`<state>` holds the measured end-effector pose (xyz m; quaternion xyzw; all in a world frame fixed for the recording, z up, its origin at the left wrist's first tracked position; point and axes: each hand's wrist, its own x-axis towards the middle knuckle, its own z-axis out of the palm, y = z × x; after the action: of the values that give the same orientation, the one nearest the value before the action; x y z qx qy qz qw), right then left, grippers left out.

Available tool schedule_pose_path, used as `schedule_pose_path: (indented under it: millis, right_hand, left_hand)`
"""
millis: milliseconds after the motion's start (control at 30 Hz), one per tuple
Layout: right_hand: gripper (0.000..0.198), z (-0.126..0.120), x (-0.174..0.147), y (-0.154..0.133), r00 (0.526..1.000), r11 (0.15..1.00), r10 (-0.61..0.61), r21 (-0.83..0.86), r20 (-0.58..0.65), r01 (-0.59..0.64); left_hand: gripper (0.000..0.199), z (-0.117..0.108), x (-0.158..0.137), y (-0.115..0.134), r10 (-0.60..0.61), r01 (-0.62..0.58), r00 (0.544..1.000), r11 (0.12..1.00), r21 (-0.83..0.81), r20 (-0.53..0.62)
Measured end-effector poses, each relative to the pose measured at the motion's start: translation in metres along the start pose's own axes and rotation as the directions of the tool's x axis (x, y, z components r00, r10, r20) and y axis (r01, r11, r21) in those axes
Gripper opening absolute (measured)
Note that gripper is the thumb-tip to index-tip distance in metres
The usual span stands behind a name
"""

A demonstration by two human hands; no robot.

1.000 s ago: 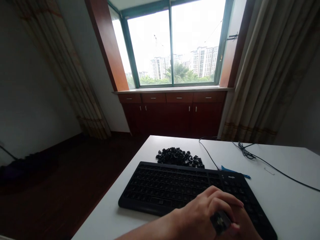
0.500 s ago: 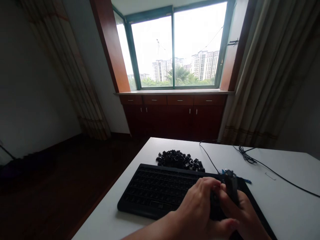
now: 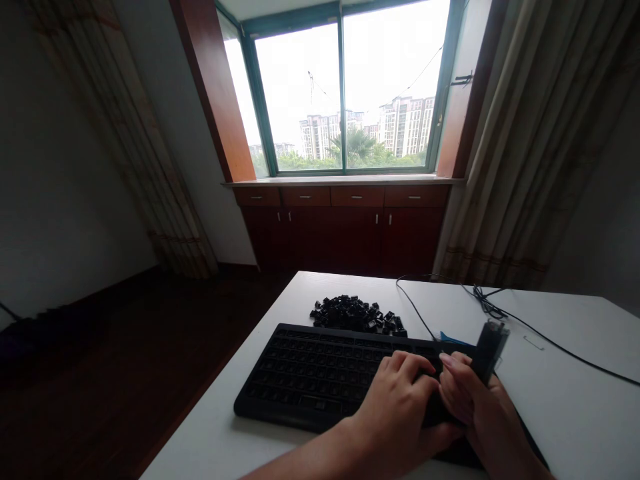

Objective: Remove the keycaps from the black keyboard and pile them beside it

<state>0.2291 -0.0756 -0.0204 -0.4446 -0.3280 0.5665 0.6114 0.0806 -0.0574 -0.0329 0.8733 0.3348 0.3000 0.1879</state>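
A black keyboard [image 3: 305,370], with its keycaps off over the part that shows, lies across the white table. My left hand [image 3: 393,400] rests over its right half, fingers bent downward and thumb apart; the fingertips are partly hidden. Beside it, my right hand [image 3: 480,407] is closed around a dark oblong tool [image 3: 490,347], whose small metal-looking end points up. The tool's exact kind is unclear. The right fingers are curled close to the left index finger. Behind the keyboard sits a heap of loose black keycaps [image 3: 355,313].
A black cable [image 3: 550,349] runs over the table [image 3: 590,400] on the right, partly bundled. Near it lies a thin bent wire [image 3: 533,343]. A blue item [image 3: 453,338] shows behind the keyboard. Farther off are a wooden cabinet [image 3: 335,233], a window and curtains.
My right hand has turned, and the dark tool in it has tilted and shifted right. The right fingers have drawn slightly away from my left hand. The camera view has shifted a little.
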Motion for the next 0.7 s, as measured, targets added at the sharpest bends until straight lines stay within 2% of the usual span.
schedule_pose_path:
  millis: [100,267,467,700]
  right_hand:
    - [0.055,-0.001,-0.001,0.002,0.998,0.998,-0.048,0.052,0.037,0.046]
    - [0.053,-0.003,-0.001,0.000,0.997,0.987,-0.015,0.159,0.076,0.003]
    - [0.051,-0.004,0.000,-0.004,0.998,0.973,0.013,0.228,0.066,-0.027]
    - [0.045,-0.003,0.006,-0.014,0.998,0.960,-0.027,0.278,-0.065,0.044]
  left_hand:
    - [0.036,-0.001,0.001,-0.003,-0.004,0.003,1.000,0.999,-0.054,-0.009]
    - [0.019,-0.004,0.003,-0.004,0.022,-0.024,1.000,0.992,-0.124,-0.017]
    - [0.019,-0.005,0.006,-0.001,0.010,-0.016,0.999,0.987,-0.162,-0.036]
    - [0.016,-0.016,0.009,-0.002,0.005,-0.023,0.996,0.978,-0.209,-0.087]
